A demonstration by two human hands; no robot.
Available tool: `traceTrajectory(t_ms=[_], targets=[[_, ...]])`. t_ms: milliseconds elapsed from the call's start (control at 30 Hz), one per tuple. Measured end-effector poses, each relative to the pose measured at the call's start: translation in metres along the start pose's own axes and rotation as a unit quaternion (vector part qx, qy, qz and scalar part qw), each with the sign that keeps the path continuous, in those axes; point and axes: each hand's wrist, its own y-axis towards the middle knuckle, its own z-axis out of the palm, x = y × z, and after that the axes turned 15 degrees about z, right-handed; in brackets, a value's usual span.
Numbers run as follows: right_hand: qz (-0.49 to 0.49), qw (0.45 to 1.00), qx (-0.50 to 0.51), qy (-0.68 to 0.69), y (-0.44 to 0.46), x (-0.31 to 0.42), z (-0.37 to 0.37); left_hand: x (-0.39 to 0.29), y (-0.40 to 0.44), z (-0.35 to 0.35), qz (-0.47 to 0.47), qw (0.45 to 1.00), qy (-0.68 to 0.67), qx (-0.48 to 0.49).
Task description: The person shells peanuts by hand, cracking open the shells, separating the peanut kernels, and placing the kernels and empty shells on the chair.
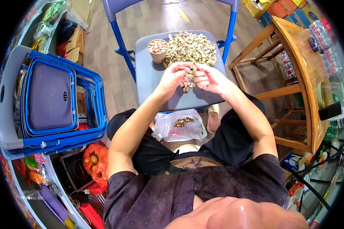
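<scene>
Over the seat of a blue-grey chair (153, 82), my left hand (173, 78) and my right hand (210, 78) meet fingertip to fingertip. Both pinch a small brownish peanut pod (192, 68) between them. Just below the fingers lies a small group of unshelled peanuts (186, 87). Behind my hands spreads a large heap of pale peanut shells (191, 47). A paper cup (158, 56) full of pinkish shelled peanuts stands upright at the heap's left side.
Below the seat, between my legs, an open plastic bag (179, 131) holds more peanuts. Folded blue chairs (51, 97) stand at the left, beside an orange bag (96, 164). A wooden table (298, 61) is at the right.
</scene>
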Motion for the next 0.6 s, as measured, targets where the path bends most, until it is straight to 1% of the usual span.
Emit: traceTrajectory(t_ms=[33, 67, 100, 167, 200, 300, 367, 433, 567, 600], targets=[[0.002, 1.0, 0.0, 0.001, 0.002, 0.0, -0.001, 0.001, 0.0, 0.002, 0.023, 0.999, 0.029, -0.009], [-0.01, 1.0, -0.023, 0.002, 0.004, 0.0, -0.002, 0.001, 0.0, 0.004, 0.043, 0.996, 0.077, -0.012], [-0.022, 0.999, -0.046, 0.003, 0.005, 0.0, -0.002, 0.0, 0.0, 0.006, 0.042, 0.996, 0.077, -0.013], [-0.021, 0.999, -0.049, -0.001, 0.008, -0.001, -0.002, -0.002, 0.0, 0.01, 0.083, 0.984, 0.158, 0.006], [-0.023, 0.998, -0.052, -0.007, 0.009, -0.001, -0.001, 0.0, 0.001, 0.012, 0.1, 0.98, 0.174, 0.014], [-0.031, 0.997, -0.068, -0.023, 0.012, -0.005, 0.002, 0.002, 0.002, 0.014, 0.116, 0.975, 0.188, 0.028], [-0.04, 0.995, -0.079, -0.035, 0.011, -0.009, 0.008, 0.001, 0.002, 0.018, 0.113, 0.975, 0.191, 0.012], [-0.056, 0.99, -0.116, -0.064, 0.011, -0.011, 0.014, 0.001, 0.001, 0.017, 0.109, 0.967, 0.232, -0.005], [-0.063, 0.986, -0.123, -0.096, 0.012, -0.012, 0.006, 0.004, 0.001, 0.011, 0.106, 0.956, 0.273, 0.002], [-0.073, 0.982, -0.127, -0.122, 0.011, -0.011, 0.005, 0.004, 0.001, 0.011, 0.107, 0.954, 0.279, 0.004]])
